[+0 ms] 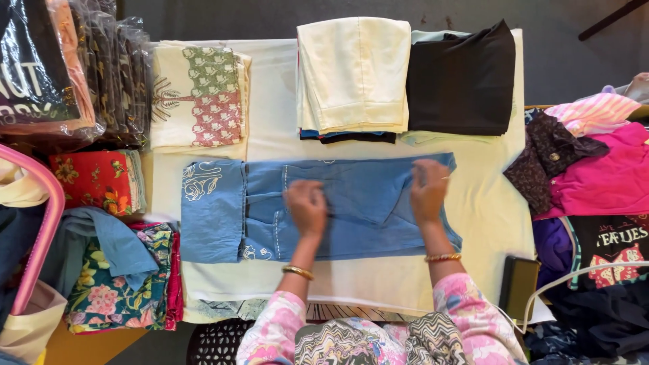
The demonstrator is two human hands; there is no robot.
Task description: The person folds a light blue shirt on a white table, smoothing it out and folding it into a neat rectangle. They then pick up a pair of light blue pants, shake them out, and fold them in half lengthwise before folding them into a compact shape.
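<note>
A blue garment (351, 223) with white embroidery lies spread flat across the white-covered table (493, 223), partly folded. My left hand (307, 206) presses on its middle, fingers curled against the cloth. My right hand (429, 189) lies flat on the garment's right part near the top edge. Both wrists wear gold bangles. Neither hand lifts the cloth.
Folded cream cloth (353, 71) and black cloth (463, 78) sit at the table's far side, a printed cream piece (199, 94) at far left. Floral fabrics (111, 277) and bagged garments (67, 67) pile on the left; pink and dark clothes (595, 176) on the right. A dark phone-like slab (518, 287) lies near right.
</note>
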